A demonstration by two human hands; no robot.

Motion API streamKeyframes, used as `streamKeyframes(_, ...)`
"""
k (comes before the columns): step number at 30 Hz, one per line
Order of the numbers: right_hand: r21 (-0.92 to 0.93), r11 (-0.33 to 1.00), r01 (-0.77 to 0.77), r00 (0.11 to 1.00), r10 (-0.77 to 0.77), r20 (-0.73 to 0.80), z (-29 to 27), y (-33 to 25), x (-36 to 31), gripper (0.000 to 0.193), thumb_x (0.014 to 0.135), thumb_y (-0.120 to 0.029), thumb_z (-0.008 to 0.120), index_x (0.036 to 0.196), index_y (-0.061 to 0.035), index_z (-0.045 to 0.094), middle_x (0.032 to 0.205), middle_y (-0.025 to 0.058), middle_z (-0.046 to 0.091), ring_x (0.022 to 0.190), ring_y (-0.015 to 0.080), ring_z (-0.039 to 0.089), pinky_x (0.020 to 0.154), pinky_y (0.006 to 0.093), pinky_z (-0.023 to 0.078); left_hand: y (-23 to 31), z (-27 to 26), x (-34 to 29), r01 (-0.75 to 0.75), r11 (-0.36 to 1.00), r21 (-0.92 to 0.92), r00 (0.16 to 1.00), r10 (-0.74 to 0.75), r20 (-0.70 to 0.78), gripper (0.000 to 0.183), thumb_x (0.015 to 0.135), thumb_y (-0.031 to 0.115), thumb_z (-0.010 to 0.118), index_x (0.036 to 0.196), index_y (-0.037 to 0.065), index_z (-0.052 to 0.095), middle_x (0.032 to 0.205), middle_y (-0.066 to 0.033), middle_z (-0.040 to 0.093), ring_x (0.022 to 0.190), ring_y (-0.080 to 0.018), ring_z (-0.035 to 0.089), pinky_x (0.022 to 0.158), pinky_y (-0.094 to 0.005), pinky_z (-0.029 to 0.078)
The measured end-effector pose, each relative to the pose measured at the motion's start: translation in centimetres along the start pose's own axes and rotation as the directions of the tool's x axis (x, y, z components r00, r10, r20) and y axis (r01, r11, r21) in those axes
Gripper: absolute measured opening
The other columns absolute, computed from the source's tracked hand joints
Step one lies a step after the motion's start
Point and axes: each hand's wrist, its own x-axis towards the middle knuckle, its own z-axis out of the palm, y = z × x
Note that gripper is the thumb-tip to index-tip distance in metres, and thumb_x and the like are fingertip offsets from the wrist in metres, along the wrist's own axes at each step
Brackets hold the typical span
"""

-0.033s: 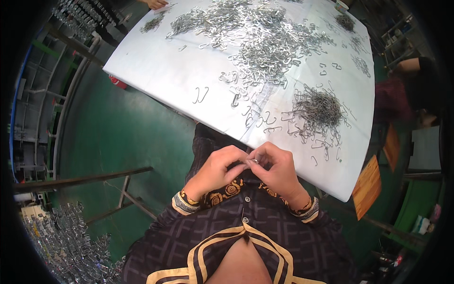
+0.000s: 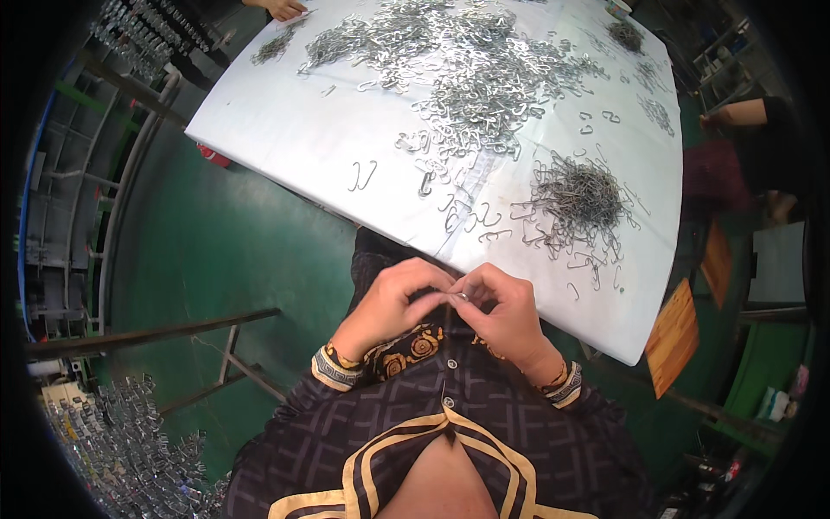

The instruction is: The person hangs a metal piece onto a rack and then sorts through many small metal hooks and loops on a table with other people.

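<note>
Both hands of mine meet just in front of my body, near the closest edge of the white table (image 2: 285,138): the left hand (image 2: 393,298) and the right hand (image 2: 503,307) are bent inward, and their thumbs and fingertips pinch one small metal piece (image 2: 464,296), which is between them. I judge this piece to be very light, yet stiff; it should not be fragile, but smooth metal may slip or turn, so it seems best to take hold of it by its middle, with the soft part of thumb and forefinger. Of its look I can tell only a pale, shiny spot; the fingers cover the rest, so its full shape I cannot tell. Ahead of the right hand and a little to its right is a pile of thin hooks (image 2: 577,199), dark grey and tangled, with some loose ones around it; I think these will catch each other when lifted. Ahead of my left hand, well apart from it, lie two loose hooks (image 2: 372,176), slender and curved. Farther ahead of both hands spreads a big heap of metal hooks (image 2: 484,104), brighter and silver. Far beyond my left hand, another person's hand (image 2: 284,9) is over the table.
</note>
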Motion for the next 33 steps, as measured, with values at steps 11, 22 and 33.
streamKeyframes(11, -0.047, 0.999, 0.018, 0.998, -0.021, -0.060, -0.7, 0.5, -1.9, 0.012, 0.081, -0.003, 0.072, 0.084, -0.0001, 0.061, 0.073, 0.0080, 0.066, 0.061, 0.0157, 0.066, 0.057, 0.0266, 0.053, -4.3, 3.3, 6.9, -0.123, 0.855, 0.504, 0.984, 0.171, -0.049, 0.009, 0.076, 0.004, 0.071, 0.084, 0.004, 0.070, 0.078, -0.0087, 0.063, 0.076, -0.0289, 0.060, 0.067, -0.0374, 0.050)
streamKeyframes(22, -0.063, 0.996, 0.061, 0.995, -0.065, -0.075, -1.1, 0.7, -2.2, 0.013, 0.081, -0.002, 0.072, 0.084, 0.0007, 0.059, 0.073, 0.0100, 0.065, 0.063, 0.0171, 0.067, 0.057, 0.0271, 0.054, -5.7, 7.3, 9.9, -0.299, 0.570, 0.766, 0.951, 0.242, 0.192, 0.008, 0.074, 0.007, 0.065, 0.068, 0.004, 0.060, 0.071, -0.0075, 0.055, 0.069, -0.0259, 0.054, 0.063, -0.0382, 0.050)
streamKeyframes(33, -0.034, 0.999, 0.000, 0.992, -0.005, -0.125, -1.0, 1.0, -1.7, 0.013, 0.082, -0.003, 0.072, 0.084, -0.0004, 0.059, 0.070, 0.0071, 0.066, 0.059, 0.0134, 0.067, 0.054, 0.0249, 0.051, -3.1, 3.8, 9.1, 0.115, 0.962, 0.249, 0.993, -0.105, -0.055, 0.004, 0.083, 0.003, 0.067, 0.085, 0.000, 0.067, 0.078, -0.0070, 0.066, 0.069, -0.0149, 0.062, 0.064, -0.0265, 0.049)
